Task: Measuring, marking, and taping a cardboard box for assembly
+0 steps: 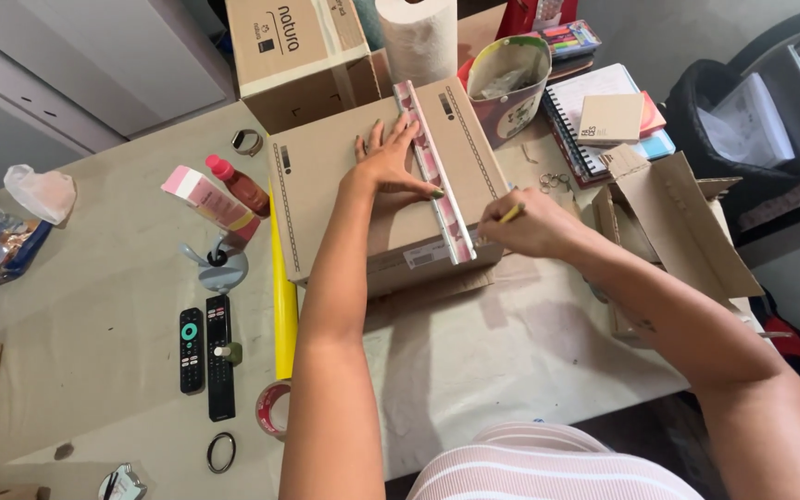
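Head view: our left hand (389,167) lies open, pinning the ruler (435,171); our right hand (525,227) pinches a pencil (509,214) at five o'clock; any ruler slip on the cardboard box (326,181) skews our line.

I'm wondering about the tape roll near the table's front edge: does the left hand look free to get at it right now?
Probably not at once: the left hand is pressed flat on the long strip atop the cardboard box. Once lifted, though, nothing covers the tape roll, which lies beside that forearm.

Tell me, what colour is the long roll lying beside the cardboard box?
The long roll is bright yellow, seen best in the head view, left of the flat brown cardboard box.
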